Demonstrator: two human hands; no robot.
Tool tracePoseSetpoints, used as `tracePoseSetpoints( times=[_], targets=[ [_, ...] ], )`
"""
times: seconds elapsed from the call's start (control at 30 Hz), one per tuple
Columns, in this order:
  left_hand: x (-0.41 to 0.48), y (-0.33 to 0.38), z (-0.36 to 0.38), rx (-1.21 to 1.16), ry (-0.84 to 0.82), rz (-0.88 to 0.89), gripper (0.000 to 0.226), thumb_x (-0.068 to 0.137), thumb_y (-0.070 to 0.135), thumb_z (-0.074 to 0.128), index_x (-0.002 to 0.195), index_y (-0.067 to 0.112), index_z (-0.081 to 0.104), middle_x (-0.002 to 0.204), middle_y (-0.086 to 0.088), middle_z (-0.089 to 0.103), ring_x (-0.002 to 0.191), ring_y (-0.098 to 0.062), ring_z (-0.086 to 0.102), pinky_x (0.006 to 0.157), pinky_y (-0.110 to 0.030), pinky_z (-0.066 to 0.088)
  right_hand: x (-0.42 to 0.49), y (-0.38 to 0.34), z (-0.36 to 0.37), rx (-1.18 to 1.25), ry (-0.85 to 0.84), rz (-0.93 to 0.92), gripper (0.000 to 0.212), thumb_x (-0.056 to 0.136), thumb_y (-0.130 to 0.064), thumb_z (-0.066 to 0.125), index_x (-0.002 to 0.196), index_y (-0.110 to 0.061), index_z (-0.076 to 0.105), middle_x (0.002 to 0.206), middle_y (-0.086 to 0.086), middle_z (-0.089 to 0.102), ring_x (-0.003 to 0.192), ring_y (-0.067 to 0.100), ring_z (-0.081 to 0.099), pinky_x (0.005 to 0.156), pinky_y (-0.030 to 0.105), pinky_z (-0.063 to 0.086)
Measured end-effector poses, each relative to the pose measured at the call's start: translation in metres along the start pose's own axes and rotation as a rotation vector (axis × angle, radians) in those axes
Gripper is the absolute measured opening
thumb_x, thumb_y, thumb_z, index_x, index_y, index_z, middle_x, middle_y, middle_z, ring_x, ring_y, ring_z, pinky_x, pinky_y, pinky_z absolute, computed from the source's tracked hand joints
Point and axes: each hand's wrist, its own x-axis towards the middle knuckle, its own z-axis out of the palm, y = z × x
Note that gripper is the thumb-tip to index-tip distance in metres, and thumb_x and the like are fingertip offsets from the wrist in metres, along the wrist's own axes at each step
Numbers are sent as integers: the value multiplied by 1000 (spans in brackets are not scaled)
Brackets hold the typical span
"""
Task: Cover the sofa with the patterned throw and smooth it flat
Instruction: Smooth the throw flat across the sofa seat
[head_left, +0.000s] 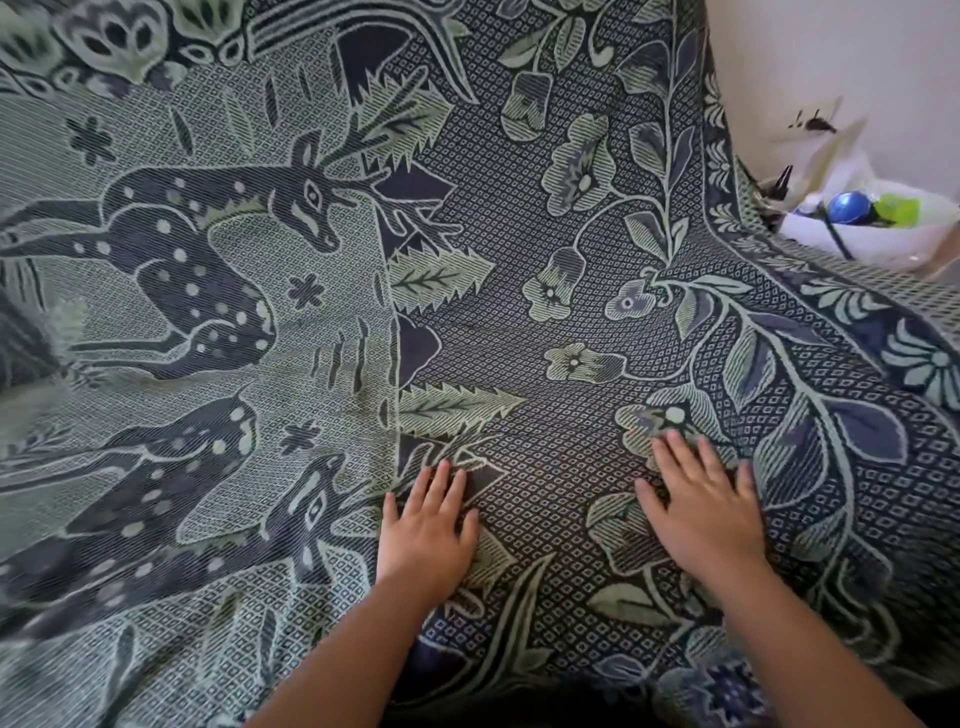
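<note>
A dark-blue and pale-green woven throw patterned with spotted deer, leaves and flowers (467, 260) lies spread across the sofa, filling nearly the whole view from the head camera and hiding the upholstery beneath it. A person leans over it with both bare forearms reaching in from the lower edge. The left hand (428, 530) rests palm down on the cloth with its fingers straight and close together, their tips at a pale leaf motif where the deer panel meets the diamond-dotted ground. The right hand (701, 514) lies flat just beside it, well apart from the left, with fingers spread wide and pressed onto a flower motif; neither hand grips the fabric. Shallow creases run across the cloth just beyond the fingertips, and looser folds gather at the lower left. At the right, the throw falls over a raised edge, beyond which a white plastic bag (872, 244) holding a blue ball (847, 208) and a green object (896, 208) sits against a white wall (831, 62).
</note>
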Motion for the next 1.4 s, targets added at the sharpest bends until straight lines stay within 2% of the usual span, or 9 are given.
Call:
tracePoseSetpoints(
  times=[0.2, 0.37, 0.53, 0.7, 0.8, 0.93, 1.1, 1.23, 1.4],
  targets=[
    [-9, -13, -15, -102, 84, -19, 55, 100, 41, 20, 151, 20, 15, 161, 4, 6, 148, -14, 4, 121, -37, 3, -4, -32, -25, 59, 29, 48, 65, 96, -54, 17, 151, -20, 16, 161, 1, 4, 148, 28, 0, 115, 54, 4],
    [-12, -42, -43, -153, 267, -113, 44, 101, 28, 26, 143, 18, 33, 150, 3, 33, 140, -16, 27, 117, -33, 18, -6, -124, -41, 241, 31, -264, 56, 99, -43, 22, 150, -20, 19, 160, 2, 12, 148, 23, 5, 117, 49, 5],
    [-18, -87, -58, -136, 301, -241, 47, 99, 23, 26, 145, 17, 30, 155, 1, 27, 145, -16, 20, 120, -37, 14, -18, -222, -31, 413, -8, -458, 49, 100, -32, 28, 146, -14, 27, 155, 4, 26, 145, 21, 18, 116, 47, 20],
    [-14, -127, -49, -82, 117, -212, 52, 102, 29, 27, 151, 18, 14, 161, 4, 5, 148, -13, -3, 120, -44, 1, -32, -292, -9, 433, -130, -552, 49, 100, -19, 31, 148, -14, 22, 158, 4, 17, 147, 22, 9, 118, 46, 16],
    [-13, -134, -31, 7, -47, -126, 76, 95, 19, 49, 152, 22, -2, 159, 8, -12, 147, -16, -12, 119, -50, 0, -30, -304, 6, 334, -182, -550, 53, 100, -17, 27, 151, -18, 12, 161, -1, 3, 148, 19, -1, 118, 45, 7],
    [-13, -153, -6, -56, -40, -162, 56, 101, 41, 15, 149, 32, -10, 157, 14, -19, 145, -8, -17, 117, -51, -5, -24, -301, 25, 178, -156, -548, 54, 101, -38, 19, 152, -27, 5, 159, -10, -7, 147, 16, -10, 117, 45, -4],
    [-16, -193, -2, -57, -22, -270, 61, 96, 56, 8, 148, 34, -13, 157, 14, -18, 146, -8, -14, 118, -47, -7, 3, -258, 26, 54, -168, -448, 65, 92, -62, 4, 147, -32, -15, 153, -11, -26, 144, 16, -21, 114, 51, -12],
    [-14, -194, -11, -103, -8, -305, 59, 98, 50, 12, 152, 29, 0, 160, 10, -5, 148, -10, -4, 119, -45, 0, 15, -228, 17, 29, -141, -271, 70, 93, -62, 7, 150, -26, -10, 158, -3, -17, 146, 20, -15, 116, 51, -3],
    [3, -171, -31, -183, 267, -360, 47, 100, 29, 27, 143, 12, 31, 150, -5, 34, 141, -21, 29, 118, -38, 20, 12, -261, 0, 176, -42, -176, 64, 98, -47, 21, 151, -13, 10, 159, 11, 7, 147, 32, 2, 116, 55, 6]
  ],
)
